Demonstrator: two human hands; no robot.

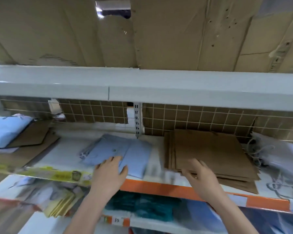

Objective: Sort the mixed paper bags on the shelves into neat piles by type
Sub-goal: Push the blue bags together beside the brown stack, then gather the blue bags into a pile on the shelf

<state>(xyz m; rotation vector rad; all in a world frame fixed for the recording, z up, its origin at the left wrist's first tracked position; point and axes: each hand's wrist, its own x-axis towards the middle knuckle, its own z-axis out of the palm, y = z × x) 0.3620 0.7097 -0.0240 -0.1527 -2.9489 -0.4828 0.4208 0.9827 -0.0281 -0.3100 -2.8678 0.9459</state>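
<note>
On middle shelf [64,154] | left hand [109,172] flat, spread on blue bags [125,152] | right hand [199,173] gripping brown bags [208,152] edge

Two forearms, bare to the frame edge; no sleeves visible. Left hand [109,173] and right hand [200,177]: bare, five-fingered.

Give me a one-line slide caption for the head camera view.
Left hand on light blue bags, right hand on brown paper bags.
</note>
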